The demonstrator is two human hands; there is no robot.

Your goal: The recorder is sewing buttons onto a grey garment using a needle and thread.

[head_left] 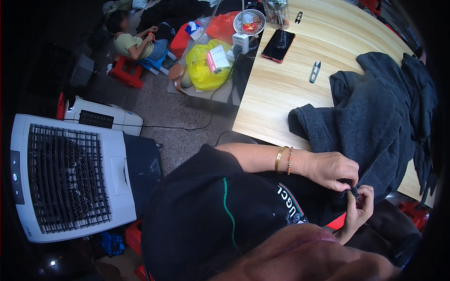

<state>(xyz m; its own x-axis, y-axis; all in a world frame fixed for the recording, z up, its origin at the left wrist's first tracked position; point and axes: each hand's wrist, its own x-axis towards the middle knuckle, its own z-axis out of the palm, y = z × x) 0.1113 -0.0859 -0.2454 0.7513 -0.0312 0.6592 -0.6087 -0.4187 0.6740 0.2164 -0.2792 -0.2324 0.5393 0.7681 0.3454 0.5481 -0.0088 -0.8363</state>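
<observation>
A dark grey woollen garment (370, 112) is heaped over the near right part of the light wooden table (262, 98), and part of it hangs down to my hands. My left hand (333, 169), with bracelets at the wrist, pinches a small fold of this cloth between thumb and fingers. Just below it, my right hand (360, 210) is closed on the same bit of cloth, its fingertips almost meeting the left ones. Whether a needle or a button is between the fingers cannot be made out. Blue-grey thread snips (315, 71) lie left of the garment.
A phone (279, 45), dark snips (298, 18) and a jar of small tools (277, 13) are farther back. Left of the table are a yellow bag (206, 65) and a bowl (249, 22). An air cooler (70, 173) stands far left; another person (136, 44) sits beyond.
</observation>
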